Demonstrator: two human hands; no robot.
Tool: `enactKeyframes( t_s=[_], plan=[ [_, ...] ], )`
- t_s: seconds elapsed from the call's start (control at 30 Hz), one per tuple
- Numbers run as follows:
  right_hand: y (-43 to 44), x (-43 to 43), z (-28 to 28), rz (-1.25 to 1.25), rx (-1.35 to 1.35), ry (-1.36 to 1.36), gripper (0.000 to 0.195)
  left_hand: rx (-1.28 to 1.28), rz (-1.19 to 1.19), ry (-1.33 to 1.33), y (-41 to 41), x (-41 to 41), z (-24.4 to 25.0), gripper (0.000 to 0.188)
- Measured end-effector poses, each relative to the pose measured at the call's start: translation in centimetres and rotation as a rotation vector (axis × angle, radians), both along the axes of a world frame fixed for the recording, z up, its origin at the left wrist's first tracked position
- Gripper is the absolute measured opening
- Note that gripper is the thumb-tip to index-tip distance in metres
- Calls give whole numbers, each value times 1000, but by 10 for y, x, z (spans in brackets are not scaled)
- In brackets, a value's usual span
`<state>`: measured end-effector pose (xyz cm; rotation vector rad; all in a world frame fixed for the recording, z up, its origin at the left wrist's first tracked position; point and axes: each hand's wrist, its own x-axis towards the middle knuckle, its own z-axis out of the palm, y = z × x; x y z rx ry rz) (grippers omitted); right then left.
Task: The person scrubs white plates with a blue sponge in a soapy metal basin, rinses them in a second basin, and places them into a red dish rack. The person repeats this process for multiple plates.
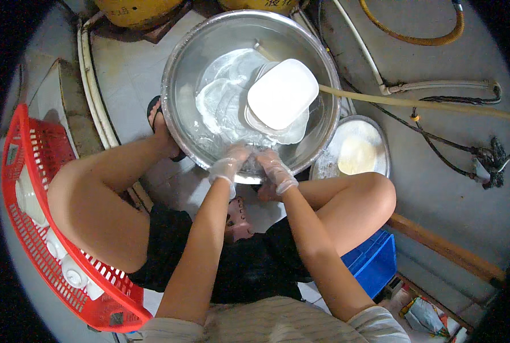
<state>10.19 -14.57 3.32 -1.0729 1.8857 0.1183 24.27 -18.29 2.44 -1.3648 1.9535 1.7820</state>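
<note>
A wide round metal basin [195,38] stands on the floor between my legs, with water and several dishes in it. My left hand [233,160], in a clear plastic glove, is at the basin's near edge, its fingertips in the water. Beside it my right hand [273,165], gloved the same way, reaches in too. Splashing water hides the fingers of both, so what they touch cannot be told. Just beyond them a white rounded rectangular dish [283,94] lies on a stack of pale dishes. Clear-looking dishes [220,103] lie under the water to its left.
A red plastic basket [27,141] with white dishes stands at the left. A yellowish hose [379,99] crosses the basin's right rim. Right of the basin is a metal tray [383,141] with a pale round thing. A blue crate [377,261] sits behind my right leg; yellow cylinders [139,10] stand beyond.
</note>
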Motion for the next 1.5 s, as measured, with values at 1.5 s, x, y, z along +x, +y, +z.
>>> enactKeyframes(
  t_s=[1.5],
  plan=[
    [-14, 17, 6, -1438, 23, -1429, 39, -130, 103, -467, -49, 58, -55, 33]
  ],
)
